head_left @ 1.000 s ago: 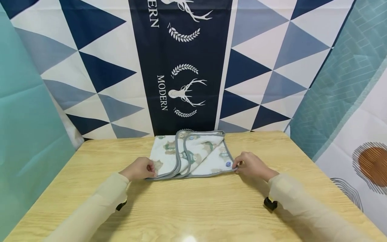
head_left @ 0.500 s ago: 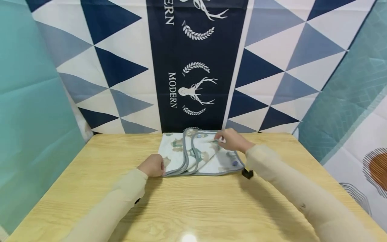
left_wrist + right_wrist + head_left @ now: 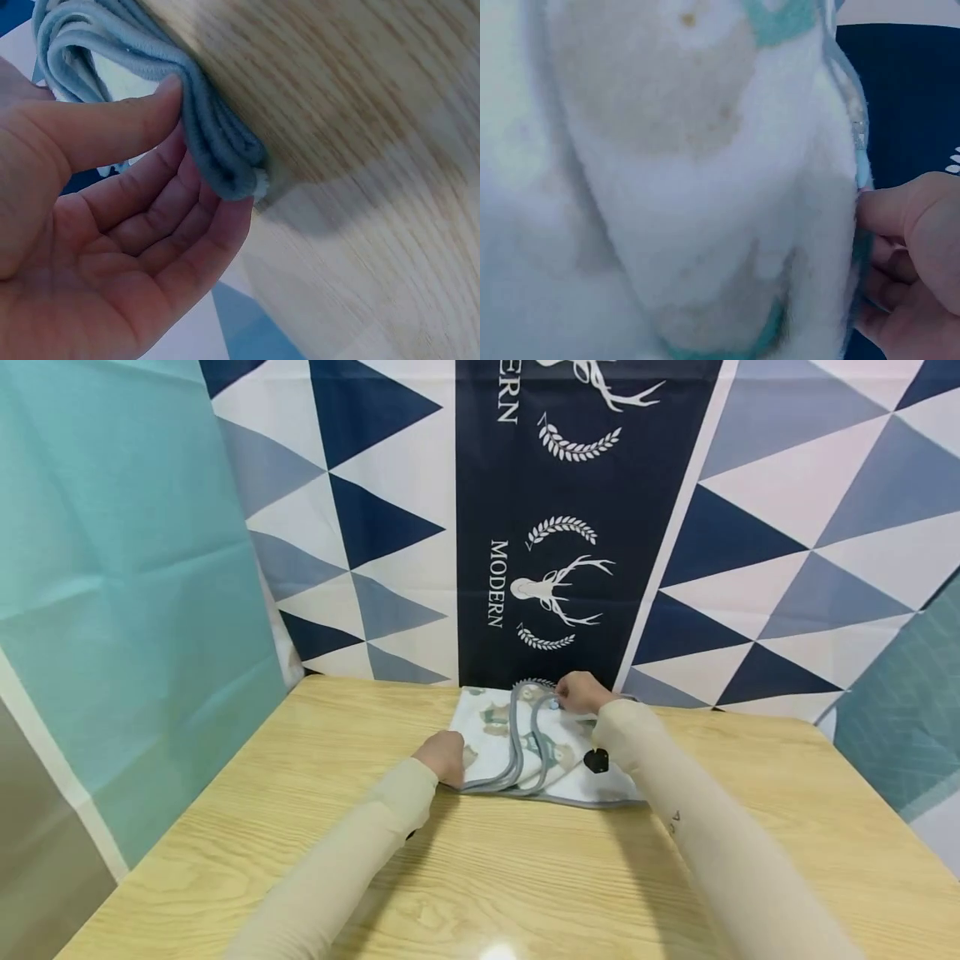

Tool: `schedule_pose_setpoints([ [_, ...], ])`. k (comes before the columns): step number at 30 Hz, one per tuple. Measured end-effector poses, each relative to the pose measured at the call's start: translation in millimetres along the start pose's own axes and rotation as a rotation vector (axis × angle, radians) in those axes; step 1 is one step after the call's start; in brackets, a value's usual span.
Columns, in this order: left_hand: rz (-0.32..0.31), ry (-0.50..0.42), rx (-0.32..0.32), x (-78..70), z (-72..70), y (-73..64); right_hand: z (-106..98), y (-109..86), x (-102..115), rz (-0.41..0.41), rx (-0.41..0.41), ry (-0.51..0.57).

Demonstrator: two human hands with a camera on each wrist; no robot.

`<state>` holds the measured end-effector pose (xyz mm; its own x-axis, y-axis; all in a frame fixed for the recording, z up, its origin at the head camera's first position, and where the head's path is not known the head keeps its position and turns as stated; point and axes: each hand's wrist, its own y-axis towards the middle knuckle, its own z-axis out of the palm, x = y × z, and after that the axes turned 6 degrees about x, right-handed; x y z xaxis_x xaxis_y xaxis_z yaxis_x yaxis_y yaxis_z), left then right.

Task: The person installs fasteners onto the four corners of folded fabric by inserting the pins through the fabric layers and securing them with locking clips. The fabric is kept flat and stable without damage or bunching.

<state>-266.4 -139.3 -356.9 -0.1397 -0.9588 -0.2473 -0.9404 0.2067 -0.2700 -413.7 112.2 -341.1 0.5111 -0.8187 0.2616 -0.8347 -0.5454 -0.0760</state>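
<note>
A folded white fleece blanket (image 3: 491,735) with bear prints and grey-blue edging lies at the back of the table. My left hand (image 3: 444,758) grips its near left corner. In the left wrist view, the thumb of my left hand (image 3: 112,217) presses on the layered edging (image 3: 206,131) and the fingers curl beneath. At the far side, my right hand (image 3: 582,693) pinches the upper edge, close to a small blue snap (image 3: 554,703). The right wrist view has my right hand (image 3: 922,262) at the edge of the fleece, fingertips partly hidden behind it. My right forearm covers the blanket's right part.
The wooden table (image 3: 480,868) ends at a patterned fabric backdrop (image 3: 555,485) right behind the blanket. A teal sheet (image 3: 135,568) hangs along the left side. Another hanging cloth (image 3: 900,693) stands on the right.
My right hand has left the near right corner and moved to the blanket's far edge, then leftward along it. The left hand keeps its grip on the near left corner. The head view has turned left.
</note>
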Motion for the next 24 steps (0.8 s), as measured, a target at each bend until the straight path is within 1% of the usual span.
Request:
schedule_pose_setpoints([
  [2, 0.014, 0.007, -0.004, -1.3, -1.3, 3.0, -4, -9.7, -3, -0.027, -0.061, 0.017],
  [4, 0.010, 0.000, 0.002, -2.0, -3.4, 5.5, -12, -21.9, -2, -0.070, -0.110, 0.026],
  [6, -0.001, 0.002, 0.014, -2.2, -5.5, 7.7, -20, -36.5, -2, -0.137, -0.147, 0.024],
  [8, -0.010, -0.011, 0.028, -1.9, -7.7, 7.9, -28, -52.8, -4, -0.202, -0.156, 0.003],
  [11, -0.021, -0.023, 0.048, -0.2, -9.8, 6.7, -34, -79.5, -13, -0.311, -0.169, -0.054],
  [15, -0.028, -0.016, 0.075, 4.1, -9.2, 5.5, -34, -115.4, -32, -0.437, -0.160, -0.103],
  [16, -0.027, -0.009, 0.079, 4.8, -8.7, 5.4, -33, -123.8, -37, -0.453, -0.150, -0.106],
  [18, -0.026, -0.002, 0.088, 4.9, -7.5, 5.9, -31, -138.1, -48, -0.471, -0.126, -0.116],
  [19, -0.023, -0.002, 0.090, 3.8, -7.2, 5.8, -30, -144.3, -52, -0.461, -0.111, -0.120],
  [21, -0.017, 0.002, 0.102, 0.2, -6.7, 6.7, -29, -153.6, -61, -0.425, -0.082, -0.131],
  [24, -0.007, -0.002, 0.115, -8.1, -5.0, 9.5, -31, -159.6, -67, -0.333, -0.034, -0.148],
])
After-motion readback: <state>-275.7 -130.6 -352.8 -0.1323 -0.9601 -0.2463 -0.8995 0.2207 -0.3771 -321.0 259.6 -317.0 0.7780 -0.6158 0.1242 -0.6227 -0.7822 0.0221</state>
